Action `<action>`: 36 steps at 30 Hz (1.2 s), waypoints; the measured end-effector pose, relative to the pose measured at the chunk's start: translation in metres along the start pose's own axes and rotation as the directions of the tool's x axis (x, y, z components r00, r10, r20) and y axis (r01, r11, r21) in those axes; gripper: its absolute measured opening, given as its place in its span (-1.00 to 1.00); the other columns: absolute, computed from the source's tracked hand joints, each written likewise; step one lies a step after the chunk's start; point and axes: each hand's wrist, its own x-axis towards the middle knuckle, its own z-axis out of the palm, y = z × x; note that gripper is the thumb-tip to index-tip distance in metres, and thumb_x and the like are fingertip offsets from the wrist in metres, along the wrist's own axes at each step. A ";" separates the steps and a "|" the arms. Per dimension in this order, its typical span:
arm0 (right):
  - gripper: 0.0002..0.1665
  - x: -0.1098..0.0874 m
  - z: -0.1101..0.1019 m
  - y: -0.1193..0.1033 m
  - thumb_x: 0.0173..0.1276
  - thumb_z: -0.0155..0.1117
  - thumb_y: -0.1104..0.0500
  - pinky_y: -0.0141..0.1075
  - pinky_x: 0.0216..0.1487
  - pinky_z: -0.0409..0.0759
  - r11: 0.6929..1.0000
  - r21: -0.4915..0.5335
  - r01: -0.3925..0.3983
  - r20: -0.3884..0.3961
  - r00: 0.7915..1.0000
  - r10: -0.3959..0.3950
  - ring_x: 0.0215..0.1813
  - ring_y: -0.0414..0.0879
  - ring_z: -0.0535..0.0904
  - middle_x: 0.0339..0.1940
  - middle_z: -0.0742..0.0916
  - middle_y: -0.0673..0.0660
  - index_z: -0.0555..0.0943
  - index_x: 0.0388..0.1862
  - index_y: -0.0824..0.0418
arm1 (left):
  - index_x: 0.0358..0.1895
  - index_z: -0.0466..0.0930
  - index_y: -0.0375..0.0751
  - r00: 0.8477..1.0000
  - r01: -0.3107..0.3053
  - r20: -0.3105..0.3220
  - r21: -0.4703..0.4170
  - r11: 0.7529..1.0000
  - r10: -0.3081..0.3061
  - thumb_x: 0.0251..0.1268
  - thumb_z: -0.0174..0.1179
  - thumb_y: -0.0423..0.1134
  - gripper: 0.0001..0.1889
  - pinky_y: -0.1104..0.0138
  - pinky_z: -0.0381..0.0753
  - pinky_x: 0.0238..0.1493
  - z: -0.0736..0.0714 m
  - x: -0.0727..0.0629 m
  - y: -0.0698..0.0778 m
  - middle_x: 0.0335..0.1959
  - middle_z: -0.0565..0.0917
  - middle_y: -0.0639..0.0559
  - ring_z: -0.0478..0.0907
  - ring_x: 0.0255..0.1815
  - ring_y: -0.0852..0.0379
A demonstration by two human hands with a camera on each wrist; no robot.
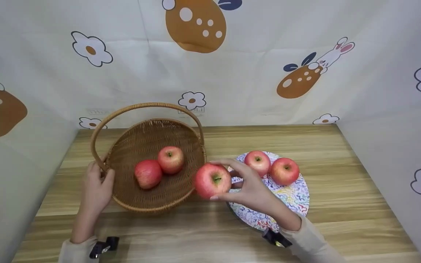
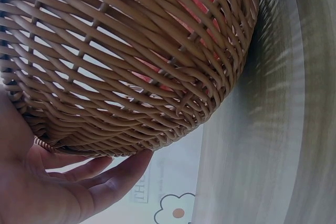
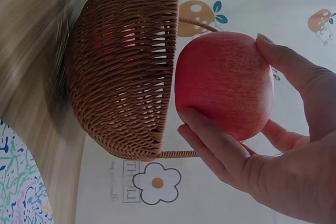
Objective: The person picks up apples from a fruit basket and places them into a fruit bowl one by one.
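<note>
Apple (image 1: 206, 182) sat clamped in the right grip (image 1: 252, 191), left grip (image 1: 96, 190) clamped on the basket (image 1: 152, 138); low, gentle release seemed best.

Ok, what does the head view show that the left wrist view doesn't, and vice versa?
Only the head view: the patterned disc, the two apples on it and the right hand holding another apple.
Only the left wrist view: red fruit glimpsed through gaps in the basket.
Both: the basket, the left hand, the wooden table and the flower-print backdrop.
</note>
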 end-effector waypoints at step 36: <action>-0.16 -0.021 -0.025 0.020 0.13 0.69 0.29 -0.13 -0.01 0.78 0.997 0.013 -0.078 -0.068 0.995 0.079 0.10 0.00 0.70 0.33 0.64 0.30 0.55 0.40 0.31 | 0.48 0.29 -0.65 0.999 0.039 0.022 0.004 0.999 -0.039 0.55 -0.04 -0.45 -0.48 0.57 0.39 -0.05 -0.001 0.001 0.000 0.30 0.44 -0.53 0.50 0.19 -0.36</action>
